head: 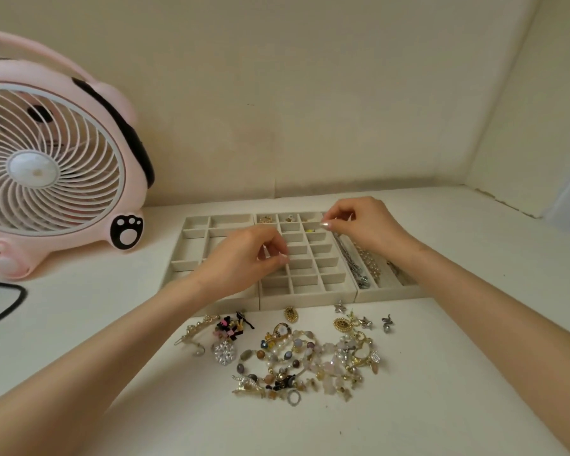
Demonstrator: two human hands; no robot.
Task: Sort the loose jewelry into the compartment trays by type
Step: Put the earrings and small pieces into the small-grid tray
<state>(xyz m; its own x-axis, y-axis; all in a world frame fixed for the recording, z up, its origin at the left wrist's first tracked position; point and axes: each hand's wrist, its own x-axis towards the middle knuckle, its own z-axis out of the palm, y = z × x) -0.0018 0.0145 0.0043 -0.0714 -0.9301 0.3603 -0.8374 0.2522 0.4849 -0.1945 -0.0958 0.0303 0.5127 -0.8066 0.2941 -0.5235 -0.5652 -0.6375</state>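
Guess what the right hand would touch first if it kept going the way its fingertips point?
Probably the grid tray: the right hand points left and slightly down over its far cells, near a yellow piece. Height is unclear.

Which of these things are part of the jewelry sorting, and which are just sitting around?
Part of the job:
compartment trays
loose jewelry pile
chains already laid in the right-side tray
left hand
right hand

Just lying about:
pink fan
black cord at the left edge
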